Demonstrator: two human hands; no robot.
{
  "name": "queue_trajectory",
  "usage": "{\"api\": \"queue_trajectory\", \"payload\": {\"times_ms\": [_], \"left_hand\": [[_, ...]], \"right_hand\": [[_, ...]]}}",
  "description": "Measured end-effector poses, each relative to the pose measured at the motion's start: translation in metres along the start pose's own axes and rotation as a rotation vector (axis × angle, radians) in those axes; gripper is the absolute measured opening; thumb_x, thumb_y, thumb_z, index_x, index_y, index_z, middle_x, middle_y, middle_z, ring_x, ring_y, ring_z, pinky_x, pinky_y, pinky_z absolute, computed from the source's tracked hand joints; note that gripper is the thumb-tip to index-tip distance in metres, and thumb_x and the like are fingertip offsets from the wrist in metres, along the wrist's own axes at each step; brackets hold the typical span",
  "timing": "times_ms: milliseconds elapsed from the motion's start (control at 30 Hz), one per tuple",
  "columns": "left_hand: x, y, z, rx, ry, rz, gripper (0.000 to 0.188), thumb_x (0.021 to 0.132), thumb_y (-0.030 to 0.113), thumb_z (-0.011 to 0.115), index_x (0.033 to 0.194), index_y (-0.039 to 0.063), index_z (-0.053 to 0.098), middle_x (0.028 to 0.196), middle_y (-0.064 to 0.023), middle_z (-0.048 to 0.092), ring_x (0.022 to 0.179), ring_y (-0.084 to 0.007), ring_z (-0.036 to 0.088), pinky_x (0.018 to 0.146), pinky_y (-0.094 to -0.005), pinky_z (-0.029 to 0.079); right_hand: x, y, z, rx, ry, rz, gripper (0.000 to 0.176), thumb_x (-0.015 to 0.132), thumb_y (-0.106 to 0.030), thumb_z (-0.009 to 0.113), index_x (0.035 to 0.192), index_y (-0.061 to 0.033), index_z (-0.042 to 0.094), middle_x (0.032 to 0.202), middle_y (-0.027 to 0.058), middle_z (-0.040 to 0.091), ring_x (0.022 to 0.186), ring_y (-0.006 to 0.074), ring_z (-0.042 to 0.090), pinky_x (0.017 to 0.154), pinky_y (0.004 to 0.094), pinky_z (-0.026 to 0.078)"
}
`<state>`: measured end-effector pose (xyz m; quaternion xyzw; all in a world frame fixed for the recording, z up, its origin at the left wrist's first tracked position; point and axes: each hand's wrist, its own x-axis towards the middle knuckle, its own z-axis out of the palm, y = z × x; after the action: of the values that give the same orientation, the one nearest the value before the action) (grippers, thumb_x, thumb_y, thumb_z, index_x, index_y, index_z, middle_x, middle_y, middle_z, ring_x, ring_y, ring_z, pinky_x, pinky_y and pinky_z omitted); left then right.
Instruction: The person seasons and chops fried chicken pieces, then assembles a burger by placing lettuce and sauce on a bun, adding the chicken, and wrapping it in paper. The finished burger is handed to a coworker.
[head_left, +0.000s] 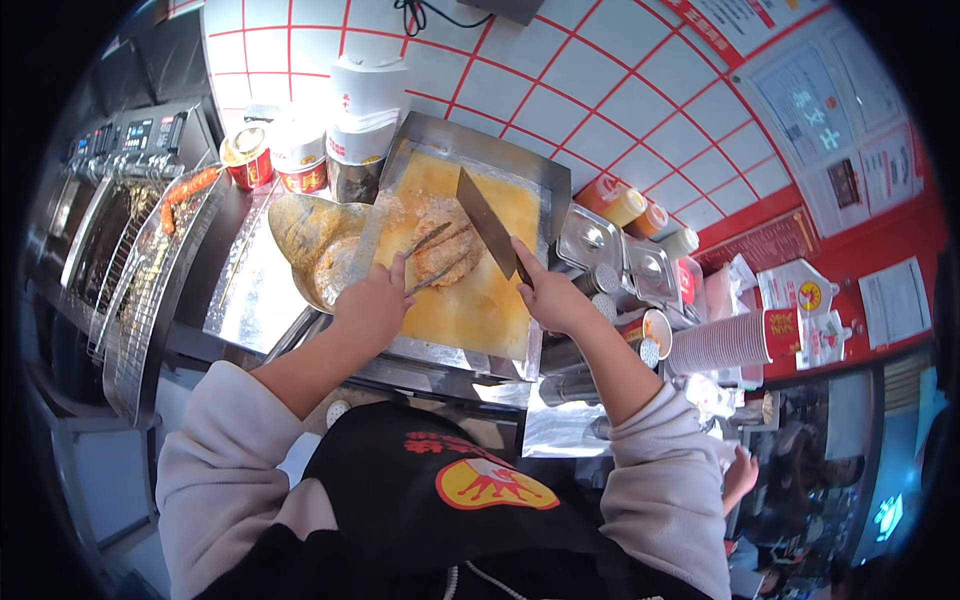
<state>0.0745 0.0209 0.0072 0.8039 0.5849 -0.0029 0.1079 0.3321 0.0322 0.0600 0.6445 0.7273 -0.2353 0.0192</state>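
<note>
A pair of metal tongs (429, 241) is gripped in my left hand (373, 304), their arms resting on a breaded fried cutlet (450, 259). The cutlet lies near the middle of a yellow cutting board (480, 322). My right hand (553, 296) holds a cleaver (487, 225) by its dark handle. The blade is tilted over the board, close to the cutlet's right side; whether it touches the meat I cannot tell. Left of the board stands a metal scoop-shaped bowl (311, 225) with crumbs inside.
A fryer (135, 225) with a wire rack stands left, a skewered sausage (184, 195) on its tray. Paper bags (364, 135) stand behind the board. Sauce bottles (622, 206), lidded steel containers (589, 236), shakers (602, 277) and stacked paper cups (720, 341) crowd the right. Another person's hand (741, 472) shows lower right.
</note>
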Motion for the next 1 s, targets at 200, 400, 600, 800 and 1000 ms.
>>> {"api": "queue_trajectory", "payload": {"times_ms": [200, 400, 600, 800, 1000], "left_hand": [[0.003, 0.007, 0.017, -0.03, -0.003, -0.026, 0.064, 0.09, 0.039, 0.049, 0.139, 0.003, 0.028, 0.094, -0.0122, 0.053, 0.068, -0.0272, 0.063, 0.057, -0.0372, 0.051], [-0.007, 0.009, -0.003, -0.065, 0.066, -0.049, 0.064, 0.089, 0.04, 0.049, 0.138, 0.004, 0.03, 0.092, -0.0106, 0.052, 0.071, -0.0262, 0.062, 0.057, -0.0372, 0.051], [-0.01, -0.009, 0.008, -0.057, 0.058, -0.05, 0.064, 0.089, 0.039, 0.05, 0.138, 0.004, 0.029, 0.093, -0.0127, 0.053, 0.068, -0.0257, 0.062, 0.054, -0.0373, 0.05], [-0.015, -0.003, 0.017, -0.155, 0.06, -0.093, 0.06, 0.09, 0.039, 0.049, 0.137, 0.006, 0.032, 0.094, -0.0121, 0.054, 0.07, -0.0259, 0.063, 0.056, -0.0381, 0.051], [-0.031, -0.014, -0.003, -0.224, 0.097, -0.117, 0.056, 0.091, 0.037, 0.047, 0.136, 0.007, 0.033, 0.096, -0.0118, 0.055, 0.072, -0.0276, 0.063, 0.059, -0.0389, 0.052]], "right_hand": [[0.048, 0.02, 0.043, 0.198, 0.156, -0.033, 0.07, 0.089, -0.019, 0.049, 0.145, -0.0243, 0.007, 0.077, 0.0288, 0.06, 0.068, 0.0405, 0.061, 0.068, 0.0457, 0.049], [0.043, 0.029, 0.005, 0.049, 0.287, -0.206, 0.063, 0.09, -0.019, 0.048, 0.144, -0.0265, 0.015, 0.071, 0.022, 0.06, 0.053, 0.0287, 0.058, 0.055, 0.0385, 0.05], [0.006, -0.032, -0.039, 0.024, -0.214, 0.084, 0.064, 0.093, -0.017, 0.046, 0.144, -0.0287, 0.01, 0.064, 0.0152, 0.058, 0.046, 0.0194, 0.057, 0.045, 0.0328, 0.049], [0.063, 0.025, 0.066, 0.006, 0.274, -0.323, 0.071, 0.09, -0.015, 0.05, 0.145, -0.0285, 0.006, 0.066, 0.0136, 0.059, 0.045, 0.0213, 0.056, 0.044, 0.0356, 0.048], [0.03, -0.027, -0.013, 0.192, 0.01, 0.01, 0.066, 0.09, -0.018, 0.05, 0.144, -0.0312, 0.014, 0.066, 0.0152, 0.058, 0.047, 0.0221, 0.057, 0.048, 0.0345, 0.048]]}}
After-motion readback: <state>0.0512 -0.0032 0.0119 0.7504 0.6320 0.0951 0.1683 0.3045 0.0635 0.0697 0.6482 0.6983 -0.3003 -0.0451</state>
